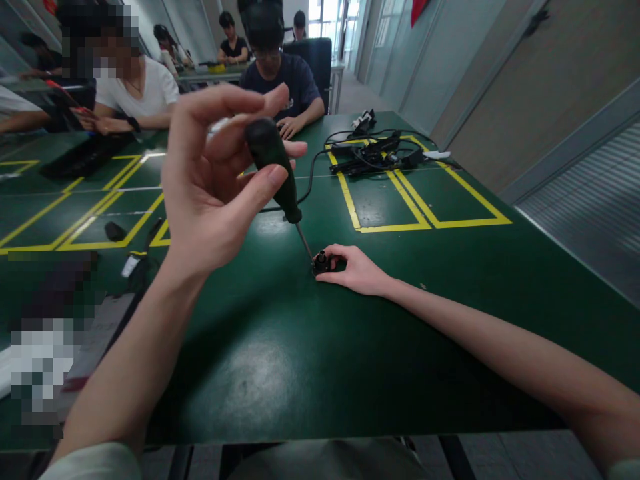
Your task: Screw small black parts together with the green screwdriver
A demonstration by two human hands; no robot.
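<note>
My left hand grips a screwdriver with a dark green and black handle. Its thumb presses on the side of the handle, and the fingers curl around the top. The metal shaft slants down to the right, and its tip meets a small black part on the table. Whether the tip sits in a screw is too small to tell. My right hand pinches that black part between thumb and fingers, low over the green table. A short round post sticks up from the part.
A tangle of black cables and dark parts lies at the back right, on yellow tape outlines. A small black object and a tagged cable are on the left. Across the table sit co-workers, one in a dark shirt.
</note>
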